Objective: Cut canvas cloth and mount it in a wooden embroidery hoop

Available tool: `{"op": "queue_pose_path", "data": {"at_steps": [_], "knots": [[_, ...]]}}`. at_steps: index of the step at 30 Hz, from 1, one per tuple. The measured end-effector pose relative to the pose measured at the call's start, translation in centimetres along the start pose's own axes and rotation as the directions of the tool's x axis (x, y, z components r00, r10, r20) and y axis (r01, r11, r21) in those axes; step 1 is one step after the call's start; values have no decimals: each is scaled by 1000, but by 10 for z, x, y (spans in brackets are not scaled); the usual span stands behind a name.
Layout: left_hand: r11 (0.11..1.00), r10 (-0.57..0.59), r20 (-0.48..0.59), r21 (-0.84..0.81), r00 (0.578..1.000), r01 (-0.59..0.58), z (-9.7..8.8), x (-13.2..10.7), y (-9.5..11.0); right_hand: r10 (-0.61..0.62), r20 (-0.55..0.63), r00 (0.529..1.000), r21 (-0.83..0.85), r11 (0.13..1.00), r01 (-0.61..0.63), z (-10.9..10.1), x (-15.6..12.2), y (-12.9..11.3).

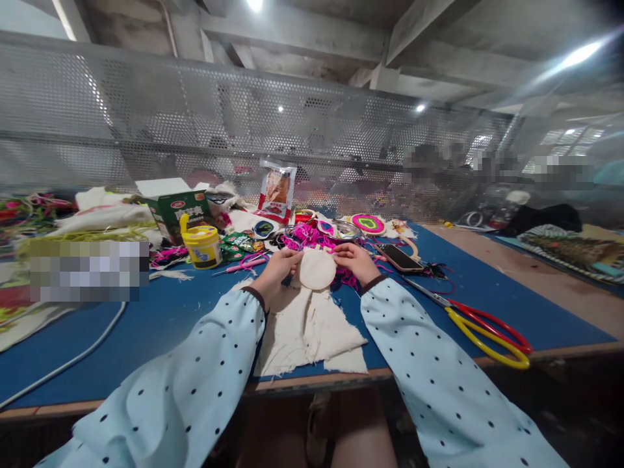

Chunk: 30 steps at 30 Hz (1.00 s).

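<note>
A small round embroidery hoop (318, 269) with cream cloth stretched over it is held up at the middle of the table. My left hand (277, 273) grips its left edge with bent fingers. On the opposite edge, my right hand (355, 261) pinches the hoop between thumb and fingers. The loose cream cloth (312, 331) hangs from the hoop and spreads to the table's front edge, its border frayed. Magenta yarn (308, 233) lies in a tangle just behind the hoop. A pink-handled tool (240, 266) rests left of my left hand.
Red-and-yellow scissors (480, 331) and a phone (400, 257) lie right on the blue table (185, 351). Left stand a yellow tub (203, 248) and a green box (181, 213). A snack packet (277, 192) and a pink-green yarn piece (368, 224) are behind. A grey cable (92, 348) crosses the left.
</note>
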<state>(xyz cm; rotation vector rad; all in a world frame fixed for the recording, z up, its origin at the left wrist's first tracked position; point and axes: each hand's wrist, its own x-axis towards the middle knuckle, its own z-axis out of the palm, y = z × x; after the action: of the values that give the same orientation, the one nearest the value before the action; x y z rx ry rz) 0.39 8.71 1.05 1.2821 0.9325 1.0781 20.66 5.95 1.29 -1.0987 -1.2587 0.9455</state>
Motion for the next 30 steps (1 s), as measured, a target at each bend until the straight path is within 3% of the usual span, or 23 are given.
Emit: {"op": "queue_pose_path", "data": {"at_steps": [9, 21, 30], "knots": [[989, 49, 41, 137, 998, -54, 3, -6, 8, 41, 9, 999, 25, 999, -41, 1, -1, -2], [990, 69, 39, 117, 997, -74, 5, -10, 14, 35, -18, 999, 10, 999, -35, 4, -1, -7], [985, 133, 112, 99, 985, -144, 9, -15, 18, -51, 63, 997, 8, 999, 50, 7, -5, -9]]}}
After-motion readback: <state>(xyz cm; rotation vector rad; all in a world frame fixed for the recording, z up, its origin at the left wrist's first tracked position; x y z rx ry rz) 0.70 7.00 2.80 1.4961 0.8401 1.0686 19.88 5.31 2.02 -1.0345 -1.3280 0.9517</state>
